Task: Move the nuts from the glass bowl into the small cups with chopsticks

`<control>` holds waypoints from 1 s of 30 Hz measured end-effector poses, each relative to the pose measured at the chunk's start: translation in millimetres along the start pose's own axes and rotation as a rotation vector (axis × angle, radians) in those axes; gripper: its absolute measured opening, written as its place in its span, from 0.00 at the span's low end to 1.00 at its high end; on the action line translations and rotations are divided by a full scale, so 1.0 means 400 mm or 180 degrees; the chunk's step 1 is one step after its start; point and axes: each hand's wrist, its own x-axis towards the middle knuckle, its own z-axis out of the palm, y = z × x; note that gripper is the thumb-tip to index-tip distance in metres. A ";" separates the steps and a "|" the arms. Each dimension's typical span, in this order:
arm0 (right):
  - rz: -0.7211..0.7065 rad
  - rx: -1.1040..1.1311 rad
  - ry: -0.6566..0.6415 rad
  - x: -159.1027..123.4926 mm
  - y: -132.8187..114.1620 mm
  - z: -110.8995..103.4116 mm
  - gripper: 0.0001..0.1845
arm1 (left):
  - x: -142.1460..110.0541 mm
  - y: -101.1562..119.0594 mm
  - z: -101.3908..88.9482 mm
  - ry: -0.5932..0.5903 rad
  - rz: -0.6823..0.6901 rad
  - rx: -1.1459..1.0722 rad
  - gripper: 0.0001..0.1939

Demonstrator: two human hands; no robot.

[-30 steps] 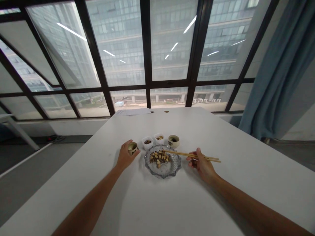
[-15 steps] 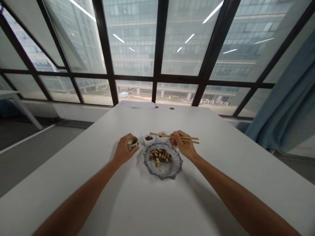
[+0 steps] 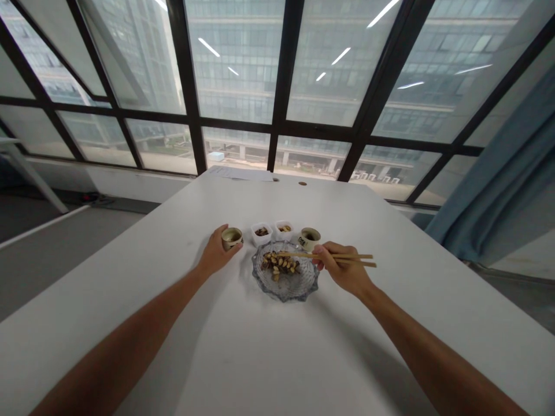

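My left hand [image 3: 215, 251] is wrapped round a small cream cup [image 3: 233, 238] with dark lettering, standing on the table. A pair of chopsticks [image 3: 325, 256] is gripped in my right hand [image 3: 344, 268]. Their tips point left, over a scalloped clear glass bowl [image 3: 299, 286]. Brown and pale yellow pieces [image 3: 280, 264], too small to name surely, lie in its left and back part. Behind the bowl stand two small white dishes, the left dish [image 3: 262, 233] with dark bits and the right dish [image 3: 284, 229] with yellowish ones. A second cup [image 3: 309, 238] stands beyond my right fingers.
All of this stands on a long white table [image 3: 243, 358]. Papers [image 3: 238, 173] lie at its far edge, near a round brown spot [image 3: 302, 183]. Large windows rise behind, with a blue curtain [image 3: 498, 167] at the right.
My right hand has moved right and nearer to me, bringing the chopstick tips from above the white dishes to over the glass bowl. My left hand stays on its cup.
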 end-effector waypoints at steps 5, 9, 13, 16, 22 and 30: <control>0.0126 0.0106 -0.0118 0.011 0.016 0.032 0.31 | 0.006 0.005 0.003 -0.0020 0.0001 -0.0095 0.39; 0.0134 0.0141 -0.0109 0.014 0.026 0.042 0.31 | 0.013 0.016 0.005 -0.0034 -0.0067 -0.0099 0.40; 0.0160 0.0096 -0.0081 0.002 0.027 0.043 0.32 | 0.021 0.026 0.005 -0.0070 -0.0152 0.0035 0.40; 0.0166 0.0150 0.0031 -0.008 0.028 0.043 0.32 | 0.025 0.032 0.002 -0.0152 -0.0360 0.0215 0.44; -0.0110 -0.0174 -0.0049 -0.015 0.027 0.033 0.29 | 0.026 0.029 0.001 -0.0158 -0.0443 0.0274 0.45; -0.0758 -0.0662 -0.0464 0.001 -0.005 0.037 0.27 | 0.021 0.005 0.005 -0.0053 -0.0279 0.0062 0.40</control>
